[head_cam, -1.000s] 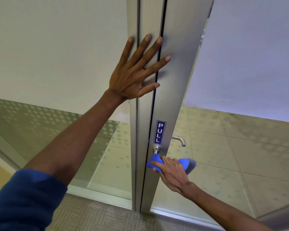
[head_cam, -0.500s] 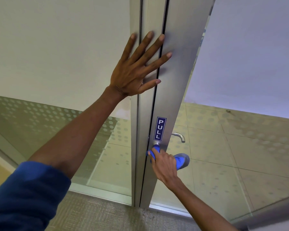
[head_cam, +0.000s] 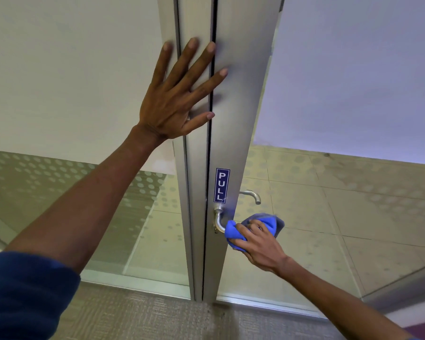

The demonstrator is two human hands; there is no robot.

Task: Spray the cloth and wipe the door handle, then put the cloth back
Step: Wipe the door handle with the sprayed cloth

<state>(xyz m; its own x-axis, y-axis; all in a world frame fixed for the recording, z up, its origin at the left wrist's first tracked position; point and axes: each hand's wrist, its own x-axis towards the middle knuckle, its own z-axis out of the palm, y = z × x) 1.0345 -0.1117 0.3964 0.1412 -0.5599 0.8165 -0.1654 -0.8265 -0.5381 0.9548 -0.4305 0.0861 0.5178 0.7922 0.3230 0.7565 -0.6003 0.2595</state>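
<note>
1. Right hand (head_cam: 258, 244) grips the blue cloth (head_cam: 253, 228) around the door handle (head_cam: 220, 220); loose folds could slip off
2. Left hand (head_cam: 174, 99), splayed flat, braces the door (head_cam: 236, 119); fingers span the frame gap, risking a pinch

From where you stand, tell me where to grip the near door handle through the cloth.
Grip the straight lever of the near door handle, beyond its bend, wrapping the blue cloth around it from the right hand's side. The lever juts out toward that side; the bend near the door frame leaves little room.

A dark blue sleeve (head_cam: 27, 295) covers the left upper arm; forearms bare.
</note>
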